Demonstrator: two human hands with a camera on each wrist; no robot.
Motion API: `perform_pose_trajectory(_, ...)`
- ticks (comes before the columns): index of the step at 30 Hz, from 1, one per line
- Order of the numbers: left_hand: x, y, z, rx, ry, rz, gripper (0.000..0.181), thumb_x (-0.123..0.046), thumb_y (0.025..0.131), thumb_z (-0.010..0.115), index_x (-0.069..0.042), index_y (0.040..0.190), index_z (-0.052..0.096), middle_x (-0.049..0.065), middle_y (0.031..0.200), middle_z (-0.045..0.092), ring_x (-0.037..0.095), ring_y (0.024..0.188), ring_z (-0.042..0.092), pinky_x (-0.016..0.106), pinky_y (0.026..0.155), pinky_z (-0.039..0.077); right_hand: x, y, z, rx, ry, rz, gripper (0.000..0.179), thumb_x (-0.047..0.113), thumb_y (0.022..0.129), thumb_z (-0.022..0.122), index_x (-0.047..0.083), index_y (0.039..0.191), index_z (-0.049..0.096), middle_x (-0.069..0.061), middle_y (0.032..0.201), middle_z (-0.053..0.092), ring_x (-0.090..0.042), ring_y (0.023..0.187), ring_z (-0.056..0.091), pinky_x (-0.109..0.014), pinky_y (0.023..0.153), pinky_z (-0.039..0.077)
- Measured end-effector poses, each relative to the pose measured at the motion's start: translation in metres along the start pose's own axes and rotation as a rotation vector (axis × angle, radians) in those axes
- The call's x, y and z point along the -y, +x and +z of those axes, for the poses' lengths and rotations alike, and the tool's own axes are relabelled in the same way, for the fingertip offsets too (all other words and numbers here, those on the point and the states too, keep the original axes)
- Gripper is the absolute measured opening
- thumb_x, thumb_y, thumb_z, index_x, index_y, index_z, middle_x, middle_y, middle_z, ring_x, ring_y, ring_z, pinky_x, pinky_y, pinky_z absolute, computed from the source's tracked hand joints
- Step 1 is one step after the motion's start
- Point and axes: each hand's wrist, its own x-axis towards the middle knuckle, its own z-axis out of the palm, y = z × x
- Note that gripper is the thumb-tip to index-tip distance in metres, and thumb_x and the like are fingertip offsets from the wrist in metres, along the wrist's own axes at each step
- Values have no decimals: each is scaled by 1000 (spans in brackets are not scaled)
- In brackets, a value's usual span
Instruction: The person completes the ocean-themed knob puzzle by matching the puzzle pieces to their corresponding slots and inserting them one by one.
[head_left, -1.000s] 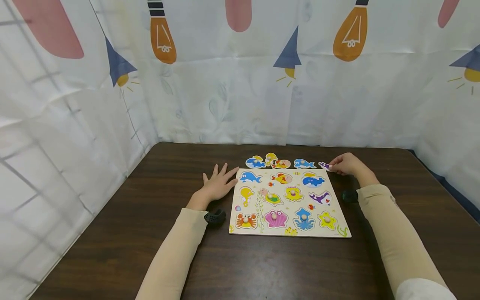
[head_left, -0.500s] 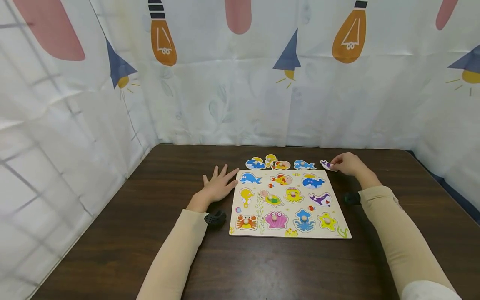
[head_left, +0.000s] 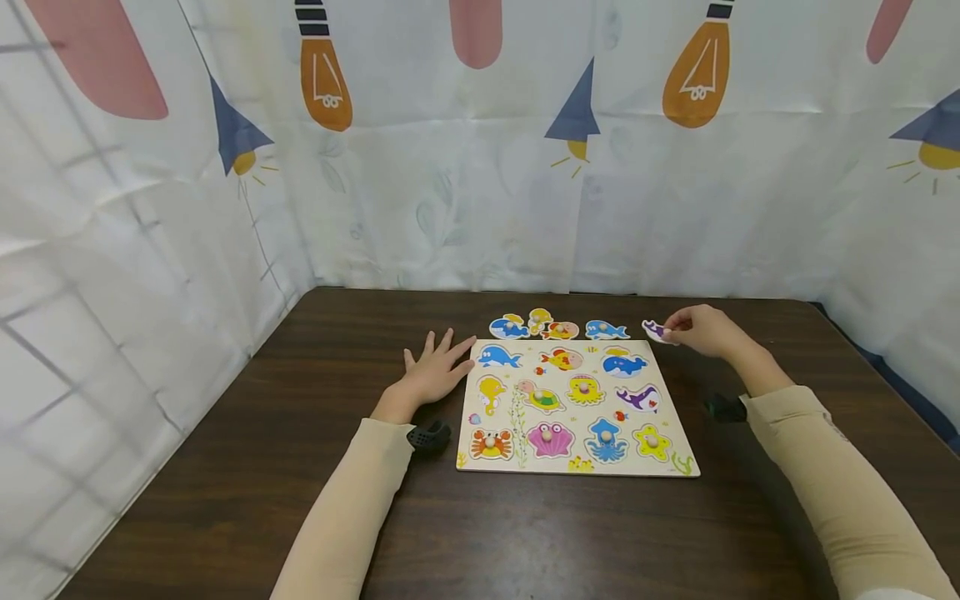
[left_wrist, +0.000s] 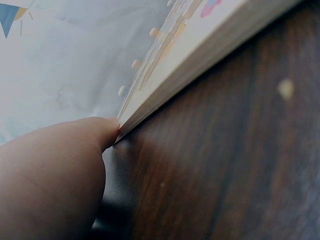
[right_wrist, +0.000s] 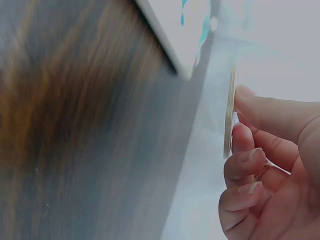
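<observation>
A flat wooden puzzle board (head_left: pixel 577 425) with sea-animal pictures lies on the table. My left hand (head_left: pixel 431 375) rests with spread fingers at its upper left edge; in the left wrist view the thumb (left_wrist: pixel 100 131) touches the board's side. Beyond the upper right corner, my right hand (head_left: pixel 701 329) pinches a small purple and white whale puzzle piece (head_left: pixel 654 331). Seen edge-on in the right wrist view, that piece (right_wrist: pixel 230 115) is between thumb and fingers, above the table. A purple whale picture (head_left: pixel 639 398) shows on the board's right side.
Along the board's far edge lie loose pieces: a blue whale (head_left: pixel 606 330), a fish (head_left: pixel 560 331), a yellow seahorse (head_left: pixel 539 320) and another blue whale (head_left: pixel 509 327). Knobbed pieces such as the crab (head_left: pixel 492 443) and starfish (head_left: pixel 652 442) sit in the board. A curtain (head_left: pixel 450 192) hangs behind.
My right hand has shifted slightly to the right with the purple whale piece, away from the board's corner, and its forearm has swung outward. The left hand stays at the board's edge.
</observation>
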Motion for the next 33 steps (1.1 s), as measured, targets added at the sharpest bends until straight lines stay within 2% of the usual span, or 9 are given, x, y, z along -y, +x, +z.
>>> perform_pose_trajectory(7, -1, -1, -1, 0, 1, -1, 61, -47, 109, 40, -26, 165, 26, 16, 171, 6, 45, 154, -7, 77, 110, -8, 19, -22, 6, 47, 4, -74, 19, 14, 99, 69, -4, 105, 67, -8, 87, 61, -25, 81, 54, -38, 70, 46)
perform_pose_trajectory(18, 0, 1, -1, -5, 3, 1, 61, -48, 110, 40, -27, 165, 26, 16, 171, 7, 45, 154, -7, 77, 110, -8, 39, -49, 24, 144, 33, -131, 16, 19, 96, 74, 4, 101, 70, -2, 84, 55, -21, 80, 51, -35, 66, 42)
perform_pose_trajectory(24, 1, 1, -1, -7, 3, 3, 61, -47, 110, 40, -26, 165, 26, 16, 171, 7, 45, 154, -6, 78, 110, -7, 46, -57, 31, 173, 25, -158, 15, 20, 95, 75, 6, 100, 71, -1, 82, 54, -19, 78, 50, -32, 63, 39)
perform_pose_trajectory(33, 0, -1, -1, 4, 3, 0, 61, -47, 110, 40, -26, 165, 25, 16, 171, 6, 45, 154, -7, 77, 110, -8, 47, -61, 37, 206, 37, -142, 10, 16, 95, 75, 8, 98, 70, 0, 82, 54, -19, 77, 50, -31, 63, 38)
